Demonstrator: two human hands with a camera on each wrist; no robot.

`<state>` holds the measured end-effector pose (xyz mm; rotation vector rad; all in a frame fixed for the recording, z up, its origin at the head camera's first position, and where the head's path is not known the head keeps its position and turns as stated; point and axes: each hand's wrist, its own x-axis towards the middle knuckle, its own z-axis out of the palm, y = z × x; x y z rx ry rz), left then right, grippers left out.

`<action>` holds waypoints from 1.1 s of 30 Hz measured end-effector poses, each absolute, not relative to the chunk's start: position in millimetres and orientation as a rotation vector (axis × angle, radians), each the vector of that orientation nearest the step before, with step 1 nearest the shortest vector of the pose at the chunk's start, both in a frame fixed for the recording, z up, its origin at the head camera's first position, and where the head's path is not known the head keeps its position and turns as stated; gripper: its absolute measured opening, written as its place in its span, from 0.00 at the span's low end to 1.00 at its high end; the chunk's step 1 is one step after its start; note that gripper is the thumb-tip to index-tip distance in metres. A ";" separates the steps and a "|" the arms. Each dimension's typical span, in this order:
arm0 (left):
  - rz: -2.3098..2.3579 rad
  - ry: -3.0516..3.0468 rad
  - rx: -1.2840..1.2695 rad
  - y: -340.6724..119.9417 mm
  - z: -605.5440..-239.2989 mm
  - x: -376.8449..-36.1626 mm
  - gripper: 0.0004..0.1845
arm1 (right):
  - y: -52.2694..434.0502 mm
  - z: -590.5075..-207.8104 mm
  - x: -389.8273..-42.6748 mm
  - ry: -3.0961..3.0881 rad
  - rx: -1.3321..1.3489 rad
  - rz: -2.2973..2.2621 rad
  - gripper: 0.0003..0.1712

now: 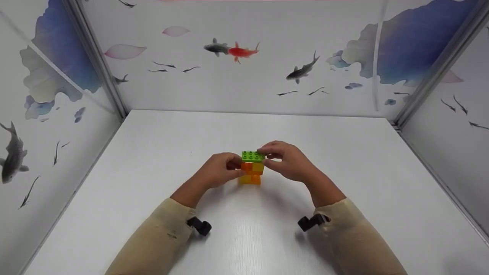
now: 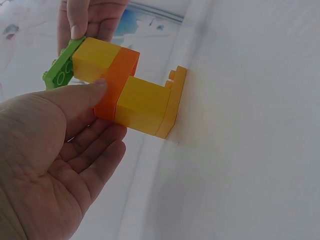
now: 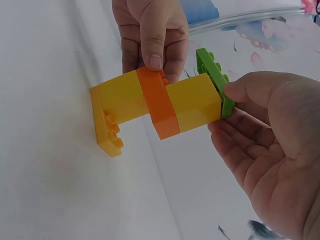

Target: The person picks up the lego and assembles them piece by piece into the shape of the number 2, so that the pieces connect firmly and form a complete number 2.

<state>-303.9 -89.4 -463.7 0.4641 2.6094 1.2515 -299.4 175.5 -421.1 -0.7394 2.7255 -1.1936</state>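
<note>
A toy brick stack stands on the white table (image 1: pixel 244 236) between the two hands. From the bottom up it has a flat light-orange brick (image 3: pixel 101 132), a yellow brick (image 3: pixel 122 97), a flat orange brick (image 3: pixel 160 112), another yellow brick (image 3: pixel 195 104) and a flat green brick (image 1: pixel 250 156). The yellow bricks sit offset to opposite sides. My left hand (image 1: pixel 219 170) pinches the orange brick in the middle from the left. With thumb and fingers, my right hand (image 1: pixel 288 162) holds the green brick by its right end. Whether the green brick is fully pressed down, I cannot tell.
White panels (image 1: pixel 244 91) with printed fish and leaves enclose the table at the back and both sides. Grey metal posts (image 1: pixel 95 57) stand at the back corners. A black wrist mount (image 1: pixel 199 226) sticks out from the left sleeve, another (image 1: pixel 312 221) from the right.
</note>
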 end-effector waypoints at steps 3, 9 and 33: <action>1.252 2.608 0.452 -89.1 -464.1 -304.4 0.20 | 174.3 -422.2 -299.5 2.734 -0.736 -1.182 0.16; 1.277 2.588 0.434 -88.5 -463.1 -304.1 0.19 | 173.3 -424.3 -300.0 2.766 -0.739 -1.170 0.16; 1.249 2.590 0.375 -86.6 -463.2 -305.2 0.22 | 195.4 -429.2 -306.0 2.714 -0.622 -1.286 0.28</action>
